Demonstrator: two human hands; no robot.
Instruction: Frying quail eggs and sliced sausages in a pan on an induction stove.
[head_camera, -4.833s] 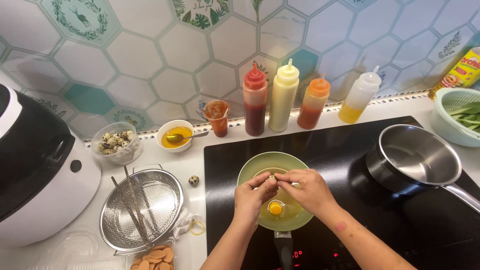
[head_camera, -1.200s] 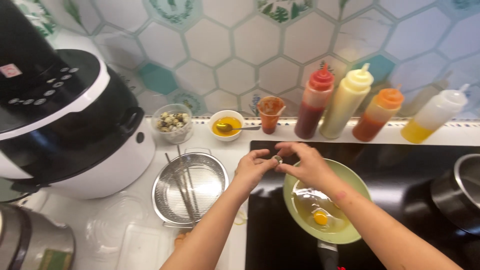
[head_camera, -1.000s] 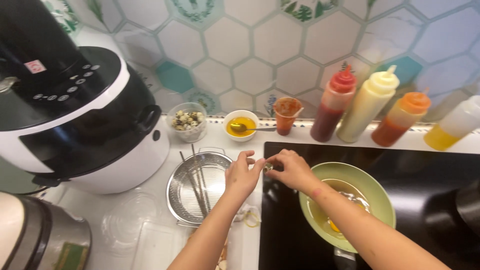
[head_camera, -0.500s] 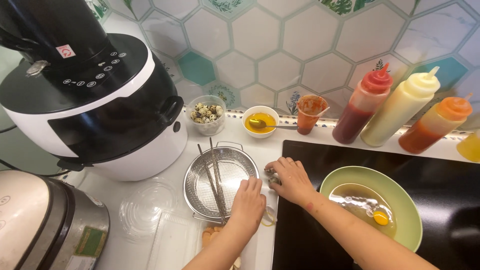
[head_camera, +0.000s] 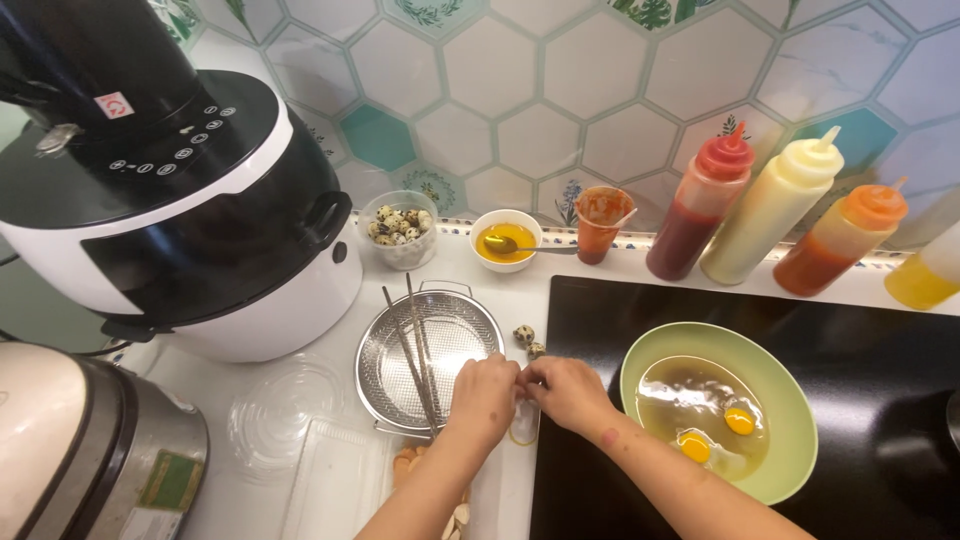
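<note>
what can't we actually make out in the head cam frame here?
- Whatever the left hand and right hand pinch between them: fingers cover it.
- Pale pieces near the bottom edge: left forearm and frame edge cut them off.
- Yellow bottle: cut off by the right edge.
- Metal cooker: cropped by the left and bottom edges.

Hexagon-tiled wall (head_camera: 520, 70), white counter (head_camera: 270, 420)

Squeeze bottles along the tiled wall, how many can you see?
4: a red one, a pale yellow one, an orange one, and a yellow one cut off at the right edge; more may sit beyond it.
</note>
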